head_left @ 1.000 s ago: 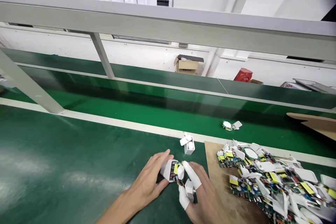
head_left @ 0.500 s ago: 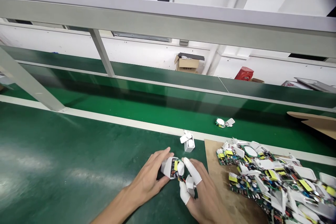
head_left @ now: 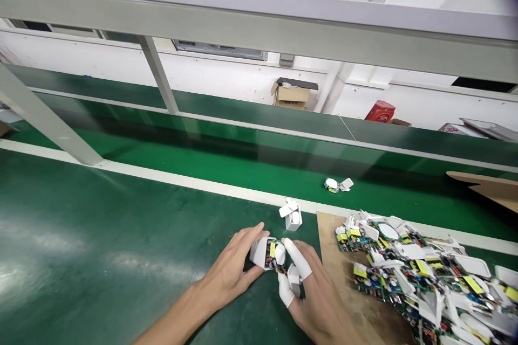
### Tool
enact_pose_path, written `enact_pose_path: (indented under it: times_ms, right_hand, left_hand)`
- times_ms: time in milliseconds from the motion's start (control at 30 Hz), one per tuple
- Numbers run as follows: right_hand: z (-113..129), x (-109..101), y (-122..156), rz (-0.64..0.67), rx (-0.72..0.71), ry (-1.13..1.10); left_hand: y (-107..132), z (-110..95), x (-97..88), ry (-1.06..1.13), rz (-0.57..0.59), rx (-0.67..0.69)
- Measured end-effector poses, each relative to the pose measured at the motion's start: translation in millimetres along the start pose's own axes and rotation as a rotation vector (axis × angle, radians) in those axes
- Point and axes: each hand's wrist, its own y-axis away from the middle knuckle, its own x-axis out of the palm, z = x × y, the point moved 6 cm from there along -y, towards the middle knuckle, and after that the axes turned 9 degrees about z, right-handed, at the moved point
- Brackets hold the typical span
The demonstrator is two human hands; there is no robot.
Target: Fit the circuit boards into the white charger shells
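My left hand (head_left: 230,272) grips a white charger shell (head_left: 261,252) with a circuit board showing inside it, low on the dark green bench. My right hand (head_left: 313,296) meets it from the right; white finger cots cover the fingertips, which pinch a small white plug piece (head_left: 294,276) against the shell. Just beyond my hands another white charger casing (head_left: 292,215) stands on the bench, its lid open.
A brown board (head_left: 329,248) at the right carries a heap of circuit boards and white casings (head_left: 416,275). A lone board with a white cover (head_left: 338,185) lies on the green conveyor belt (head_left: 243,164). Grey frame bars (head_left: 259,27) cross overhead.
The lone board and cover on the belt have drifted left. My hands stay together on the charger shell, shifting only slightly.
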Motion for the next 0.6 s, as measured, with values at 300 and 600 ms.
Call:
enact_pose_path:
  times_ms: [300, 600]
  right_hand:
    - [5.3, -1.8, -3.5, 0.005, -0.044, 0.016]
    - [2.2, 7.1, 4.3, 0.011, -0.061, 0.07]
  left_hand:
    - [1.1, 4.0, 4.1, -0.023, 0.003, 0.039]
    - [1.8, 5.3, 9.0, -0.005, 0.018, 0.057]
